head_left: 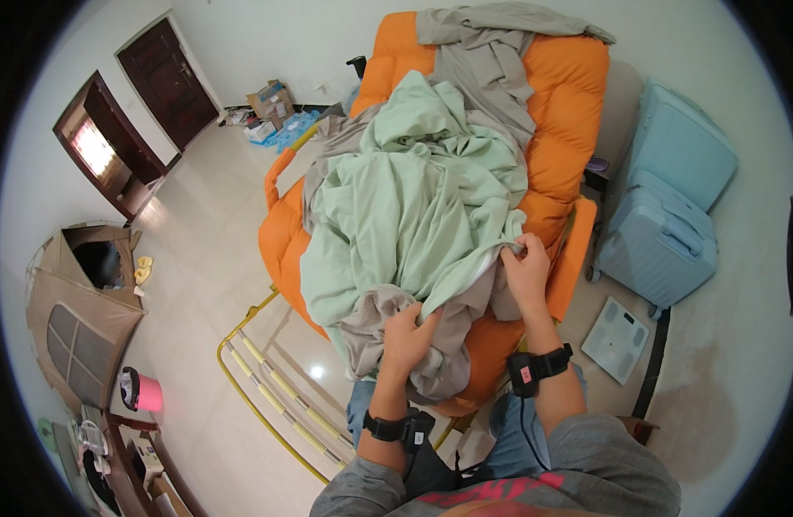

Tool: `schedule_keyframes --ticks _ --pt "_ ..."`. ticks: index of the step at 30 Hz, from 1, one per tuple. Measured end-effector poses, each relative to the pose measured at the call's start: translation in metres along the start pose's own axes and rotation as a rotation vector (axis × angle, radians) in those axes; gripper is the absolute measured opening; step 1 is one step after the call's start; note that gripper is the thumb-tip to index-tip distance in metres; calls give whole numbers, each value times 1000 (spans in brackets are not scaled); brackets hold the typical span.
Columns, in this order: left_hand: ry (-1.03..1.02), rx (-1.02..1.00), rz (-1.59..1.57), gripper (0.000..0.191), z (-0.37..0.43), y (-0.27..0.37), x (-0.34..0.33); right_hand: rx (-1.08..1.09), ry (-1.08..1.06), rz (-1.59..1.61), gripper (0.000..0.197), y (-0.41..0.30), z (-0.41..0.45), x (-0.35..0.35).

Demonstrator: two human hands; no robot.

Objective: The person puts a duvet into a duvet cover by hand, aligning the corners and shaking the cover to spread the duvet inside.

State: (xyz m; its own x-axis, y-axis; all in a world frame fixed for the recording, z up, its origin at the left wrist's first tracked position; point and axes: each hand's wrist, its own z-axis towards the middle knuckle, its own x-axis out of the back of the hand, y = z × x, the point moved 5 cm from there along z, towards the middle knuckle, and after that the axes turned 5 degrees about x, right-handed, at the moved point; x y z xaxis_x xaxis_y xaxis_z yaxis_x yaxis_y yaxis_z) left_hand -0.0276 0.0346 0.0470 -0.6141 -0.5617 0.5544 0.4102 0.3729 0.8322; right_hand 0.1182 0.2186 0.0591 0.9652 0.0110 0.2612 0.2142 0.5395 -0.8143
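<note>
A rumpled light green and grey-beige cloth [396, 213], which looks like a duvet cover, lies heaped over an orange padded lounge chair [561, 97]. My right hand [527, 268] pinches the green edge between thumb and fingers, near the chair's right armrest. Lower and further left, my left hand [409, 339] grips another stretch of the same edge. Between the two hands that edge runs taut on a slant, with a whitish strip along it near the right hand. Grey-beige folds [386, 310] bunch around the left hand. More grey cloth [487, 64] drapes over the chair's backrest.
The chair's yellow metal footrest frame [267, 388] reaches out at lower left. Light blue suitcases [658, 239] and a bathroom scale [616, 339] stand at right. At left are a brown tent [80, 323], a pink bin [149, 393] and yellow slippers [143, 269]. Cardboard boxes [271, 103] sit by the far wall.
</note>
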Motion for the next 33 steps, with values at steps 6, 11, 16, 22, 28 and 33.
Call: schedule_keyframes --ticks 6,11,16,22,28,33 --pt "-155 -43 5 34 -1 -4 -8 -76 67 269 13 -1 -1 1" --pt "-153 -21 -43 28 0 -7 -10 48 44 296 12 1 4 7" --pt "159 -67 -158 17 0 -9 -2 264 105 157 8 -23 5 16" --pt "-465 5 -723 22 -5 -7 -14 -107 143 484 18 -3 3 11" --pt "-533 156 -480 21 -8 -8 -22 -42 -46 390 17 -3 -2 -2" --pt "-84 95 -531 16 6 -18 -14 14 -134 346 18 -6 -3 -7"
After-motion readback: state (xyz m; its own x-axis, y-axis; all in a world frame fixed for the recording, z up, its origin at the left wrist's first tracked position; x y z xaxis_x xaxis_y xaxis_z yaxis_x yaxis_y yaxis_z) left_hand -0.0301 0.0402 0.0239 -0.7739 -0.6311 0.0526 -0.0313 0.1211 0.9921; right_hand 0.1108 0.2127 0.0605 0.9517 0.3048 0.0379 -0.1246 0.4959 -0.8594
